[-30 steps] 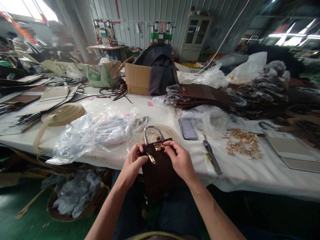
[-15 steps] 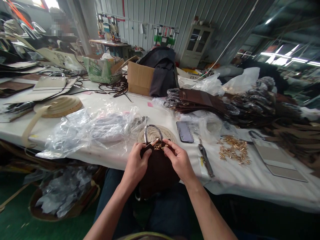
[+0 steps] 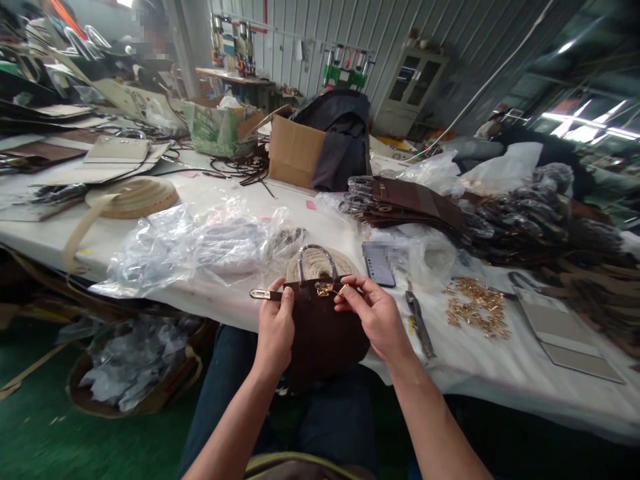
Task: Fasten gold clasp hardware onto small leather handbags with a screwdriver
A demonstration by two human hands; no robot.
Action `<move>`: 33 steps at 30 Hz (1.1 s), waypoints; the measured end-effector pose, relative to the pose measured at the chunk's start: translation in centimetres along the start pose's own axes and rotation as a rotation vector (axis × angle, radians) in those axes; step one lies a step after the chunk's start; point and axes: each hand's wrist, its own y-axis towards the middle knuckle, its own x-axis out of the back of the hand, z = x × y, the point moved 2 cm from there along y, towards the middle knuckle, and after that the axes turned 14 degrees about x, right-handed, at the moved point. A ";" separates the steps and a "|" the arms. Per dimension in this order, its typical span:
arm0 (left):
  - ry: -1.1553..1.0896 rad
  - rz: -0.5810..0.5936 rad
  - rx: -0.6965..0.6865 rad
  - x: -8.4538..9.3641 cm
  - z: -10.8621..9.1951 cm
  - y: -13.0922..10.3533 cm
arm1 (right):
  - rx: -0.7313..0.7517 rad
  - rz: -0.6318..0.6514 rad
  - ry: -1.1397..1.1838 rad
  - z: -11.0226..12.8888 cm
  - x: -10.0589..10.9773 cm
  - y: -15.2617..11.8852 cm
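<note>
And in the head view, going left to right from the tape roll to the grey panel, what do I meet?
Tape roll, left hand, dark brown bag, right hand, dark hand tool, gold-coloured metal pieces, grey panel.

handbag (image 3: 327,333) before table (image 3: 450,363) | coil (image 3: 319,261) behind handbag | phone (image 3: 379,267) right of coil | fittings (image 3: 475,308) right of tool (image 3: 420,323)

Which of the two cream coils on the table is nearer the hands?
The near coil, right behind the handle of the brown bag, which partly hides it. The other coil lies farther left, past the clear plastic, trailing a loose strip.
</note>
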 end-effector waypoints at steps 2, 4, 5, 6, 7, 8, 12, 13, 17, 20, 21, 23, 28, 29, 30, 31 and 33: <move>-0.059 0.032 0.077 -0.3 0.1 -0.1 | 0.045 0.061 -0.061 1.1 -1.0 -0.1; -0.089 0.021 0.145 -0.5 0.3 -0.1 | 0.070 0.140 -0.120 1.8 -2.5 -0.2; -0.096 -0.001 0.162 -0.5 0.4 -0.1 | 0.074 0.174 -0.144 1.9 -3.2 -0.3; -0.103 -0.023 0.172 -0.5 0.6 -0.1 | 0.076 0.197 -0.166 1.8 -3.9 -0.3; -0.115 -0.034 0.178 -0.4 0.7 -0.1 | 0.079 0.206 -0.189 1.7 -4.5 -0.2; -0.130 -0.030 0.188 -0.4 0.8 -0.1 | 0.083 0.206 -0.216 1.5 -5.0 -0.2; -0.178 -0.020 0.214 -0.3 1.2 -0.2 | 0.107 0.172 -0.312 1.0 -5.9 0.2; -0.188 -0.017 0.211 -0.3 1.2 -0.2 | 0.110 0.167 -0.321 1.0 -6.0 0.3; -0.203 0.000 0.194 -0.4 1.3 -0.2 | 0.112 0.181 -0.324 1.0 -6.1 0.3; -0.211 0.000 0.175 -0.6 1.4 -0.3 | 0.144 0.204 -0.358 0.9 -6.0 0.3; -0.211 -0.007 0.168 -0.7 1.4 -0.3 | 0.162 0.213 -0.384 0.8 -6.0 0.4; -0.203 -0.025 0.140 -0.7 1.3 -0.4 | 0.199 0.233 -0.441 0.9 -6.0 0.6; -0.131 -0.050 0.073 -0.8 1.0 -1.0 | 0.227 0.316 -0.583 2.3 -6.2 1.6; -0.120 -0.058 0.075 -0.8 1.0 -1.1 | 0.226 0.336 -0.615 2.7 -6.4 1.8; -0.113 -0.068 0.078 -0.8 1.1 -1.2 | 0.229 0.359 -0.649 3.2 -6.6 1.9; -0.108 -0.078 0.081 -0.8 1.1 -1.3 | 0.233 0.383 -0.689 3.6 -6.9 2.1; -0.107 -0.092 0.090 -1.0 1.1 -1.3 | 0.226 0.429 -0.796 4.3 -7.6 2.2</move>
